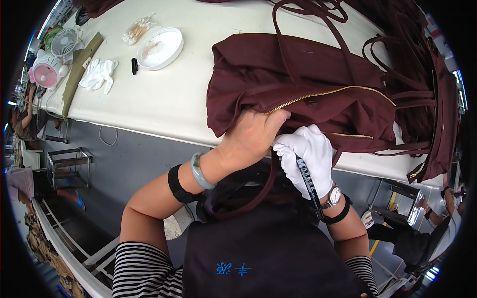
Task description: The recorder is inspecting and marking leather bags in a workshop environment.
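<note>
Bare left hand (pixel 250 133) is clutching a maroon fabric bag (pixel 258 62) near its gold metal zipper (pixel 308 96); beside it, white-gloved right hand (pixel 313 154) has got a slim black marker (pixel 306 180).

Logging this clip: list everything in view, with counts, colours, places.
Handbag: 1, maroon, upper centre
Other bags: several, maroon, right
Table: 1, white, upper half
Swab pack: 1, clear, table, left
Dish: 1, white, beside swab pack
Small piece: 1, black, left of dish
Loose glove: 1, white, table, left
Strip: 1, olive, left of glove
Fans: 2, white, pink, far left
Stools: 2+, metallic, floor
Co-workers: several, mixed clothing, sides
Marker: 1, black, right hand
Bangle: 1, green, left wrist
Watch: 1, silver, right wrist
Bands: 2, black, wrists
Apron: 1, dark, worn
Left hand: 1, bare, on handbag
Right hand: 1, white-gloved, on marker
</note>
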A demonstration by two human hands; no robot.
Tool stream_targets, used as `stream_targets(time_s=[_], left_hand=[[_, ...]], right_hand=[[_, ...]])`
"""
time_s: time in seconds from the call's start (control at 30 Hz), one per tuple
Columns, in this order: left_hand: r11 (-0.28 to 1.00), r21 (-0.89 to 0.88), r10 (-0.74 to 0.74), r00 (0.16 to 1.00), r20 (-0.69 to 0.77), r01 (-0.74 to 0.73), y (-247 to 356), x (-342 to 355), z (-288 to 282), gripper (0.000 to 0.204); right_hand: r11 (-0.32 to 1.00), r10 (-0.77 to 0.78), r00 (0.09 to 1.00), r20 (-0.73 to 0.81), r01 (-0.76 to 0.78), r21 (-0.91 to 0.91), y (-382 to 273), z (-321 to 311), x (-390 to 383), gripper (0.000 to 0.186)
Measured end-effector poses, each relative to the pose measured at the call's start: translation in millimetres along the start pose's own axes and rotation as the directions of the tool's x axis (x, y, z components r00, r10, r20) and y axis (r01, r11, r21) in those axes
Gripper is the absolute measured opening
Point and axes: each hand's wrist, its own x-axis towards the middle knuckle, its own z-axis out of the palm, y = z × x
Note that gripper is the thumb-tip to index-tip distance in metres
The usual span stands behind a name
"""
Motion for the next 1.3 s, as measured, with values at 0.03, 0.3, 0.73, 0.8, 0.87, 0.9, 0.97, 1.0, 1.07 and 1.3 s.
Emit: stream_targets(time_s=[0.03,0.3,0.73,0.8,0.87,0.9,0.97,1.0,1.07,1.3], left_hand=[[1.000,-0.009,-0.006,1.000,0.003,0.006,0.0,0.6,0.3,0.041],[0.999,-0.020,-0.030,0.999,-0.021,0.030,1.3,-0.2,-1.5,0.040],[0.977,-0.147,-0.154,0.988,0.031,0.157,-1.6,7.6,-4.5,0.033],[0.967,-0.186,-0.148,0.980,0.133,0.171,-7.1,17.1,-12.5,0.029],[0.970,-0.159,-0.136,0.953,0.272,0.184,-7.1,28.6,-24.3,0.027],[0.979,-0.066,-0.165,0.938,0.305,0.194,0.3,33.7,-31.5,0.026],[0.982,0.020,-0.181,0.926,0.331,0.185,12.6,39.5,-31.3,0.026],[0.997,0.005,-0.069,0.957,0.280,0.071,18.4,42.1,-28.3,0.025],[0.999,0.003,0.044,0.973,0.225,-0.046,30.8,48.4,-20.9,0.024],[0.993,-0.032,-0.094,0.931,0.354,0.113,70.7,72.1,31.4,0.033]], right_hand=[[1.000,-0.005,1.000,-0.005,0.005,-0.002,0.8,0.3,-0.5,0.008],[0.989,-0.142,0.988,-0.054,0.139,-0.043,10.6,-8.3,-10.2,0.033],[0.942,-0.286,0.952,0.107,0.300,-0.151,3.0,-22.2,-9.1,0.026],[0.969,-0.239,0.970,0.031,0.236,0.074,0.6,-48.0,-15.3,0.030],[0.977,-0.194,0.974,-0.116,0.181,-0.110,11.7,-68.4,-35.9,0.026],[0.978,-0.207,0.953,-0.220,0.205,-0.033,21.7,-75.0,-37.7,0.027],[0.967,-0.209,0.951,-0.227,0.168,-0.191,40.8,-96.6,-37.7,0.030],[0.954,-0.235,0.931,-0.279,0.166,-0.252,53.2,-98.2,-40.3,0.032],[0.935,-0.265,0.917,-0.298,0.168,-0.313,65.1,-100.0,-48.3,0.032],[0.924,-0.294,0.909,-0.296,0.192,-0.330,78.5,-96.0,-61.7,0.035]])
